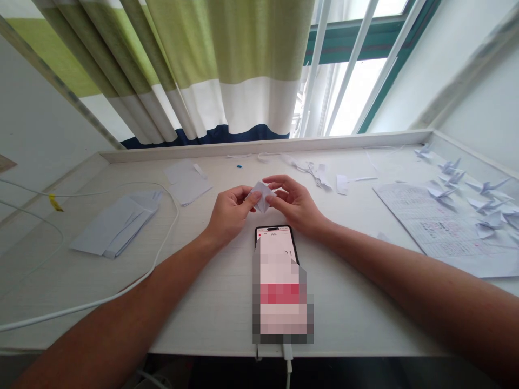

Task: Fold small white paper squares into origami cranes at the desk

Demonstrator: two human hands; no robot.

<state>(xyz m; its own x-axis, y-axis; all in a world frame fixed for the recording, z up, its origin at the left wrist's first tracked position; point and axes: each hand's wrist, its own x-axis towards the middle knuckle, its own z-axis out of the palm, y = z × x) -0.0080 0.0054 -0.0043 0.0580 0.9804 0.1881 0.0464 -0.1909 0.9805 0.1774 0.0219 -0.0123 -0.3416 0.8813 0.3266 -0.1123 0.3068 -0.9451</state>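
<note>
Between my two hands is a small white piece of folded paper (263, 195), diamond-shaped with creases running to its lower point. My left hand (233, 209) pinches its left side, thumb on the front face. On the right side, my right hand (295, 201) grips the paper between thumb and fingers, its index finger arched over the top. The fingertips behind the paper are partly hidden. Just below the hands a phone (275, 235) lies on the white desk (203, 319), its screen lit and partly pixelated.
Folded paper cranes (452, 172) cluster at the right, some on a written sheet (438, 227). Paper scraps (318, 174) lie behind my right hand. Folded sheets (121, 221) and a square sheet (187, 182) rest at left. A white cable (172, 232) loops across my left forearm.
</note>
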